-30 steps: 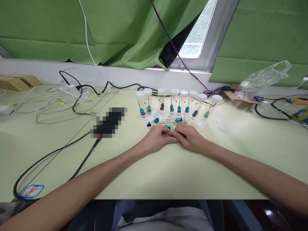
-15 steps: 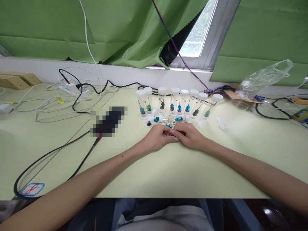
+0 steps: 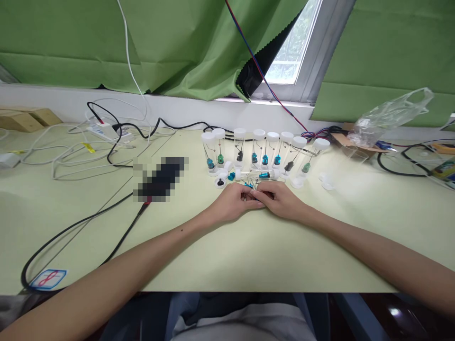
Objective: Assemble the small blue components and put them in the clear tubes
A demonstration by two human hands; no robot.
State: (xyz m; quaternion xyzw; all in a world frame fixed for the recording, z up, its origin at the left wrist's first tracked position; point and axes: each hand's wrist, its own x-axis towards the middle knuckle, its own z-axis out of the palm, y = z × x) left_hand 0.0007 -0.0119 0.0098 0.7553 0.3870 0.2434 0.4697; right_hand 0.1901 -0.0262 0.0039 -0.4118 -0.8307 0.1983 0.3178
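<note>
My left hand [image 3: 232, 203] and my right hand [image 3: 279, 201] rest together on the pale green table [image 3: 220, 255], fingers curled and pinched around a small blue part with thin wire legs [image 3: 249, 186]. Just beyond my fingers stands a row of several clear tubes with white caps [image 3: 265, 149], each holding a small blue, teal or black part on wires. One tube [image 3: 259, 175] lies on its side in front of the row. A loose white cap with a black part [image 3: 220, 183] lies near my left hand.
Tangled white and black cables [image 3: 106, 142] spread over the left of the table, beside a blurred dark object [image 3: 159, 180]. A clear plastic bag on a cardboard box [image 3: 387, 118] sits at the right. Green curtains [image 3: 159, 47] hang behind.
Both hands have stayed together over the small blue part, with only slight finger shifts. The view has tilted very slightly.
</note>
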